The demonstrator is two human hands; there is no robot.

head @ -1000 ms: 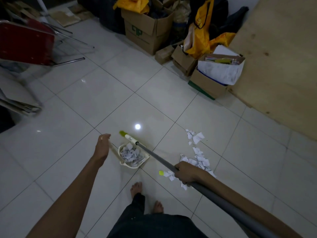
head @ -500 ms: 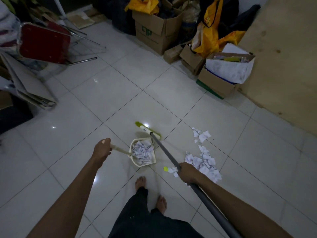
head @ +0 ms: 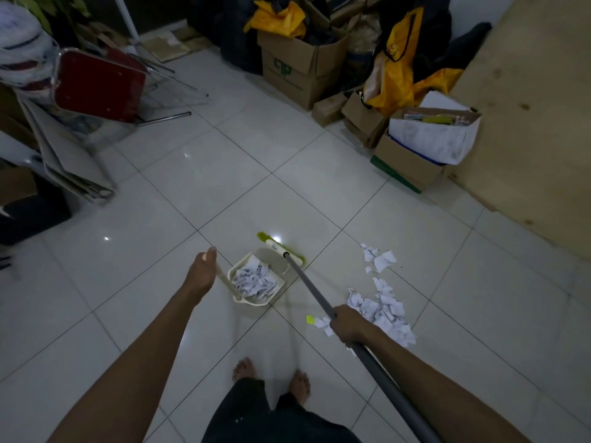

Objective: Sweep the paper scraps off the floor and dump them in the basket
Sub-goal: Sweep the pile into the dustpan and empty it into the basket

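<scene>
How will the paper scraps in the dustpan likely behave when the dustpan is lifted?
The paper scraps look thin and torn small, so probably very light; quick motion may blow some out. They lie loosely heaped in the dustpan, so tilting toward its open side would likely spill them.

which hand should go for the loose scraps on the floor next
Right. The right hand grips the broom, and the loose scraps lie on the floor right beside it. The left hand holds the handle of the dustpan, which is partly filled, so it is best used to steady the pan.
</scene>
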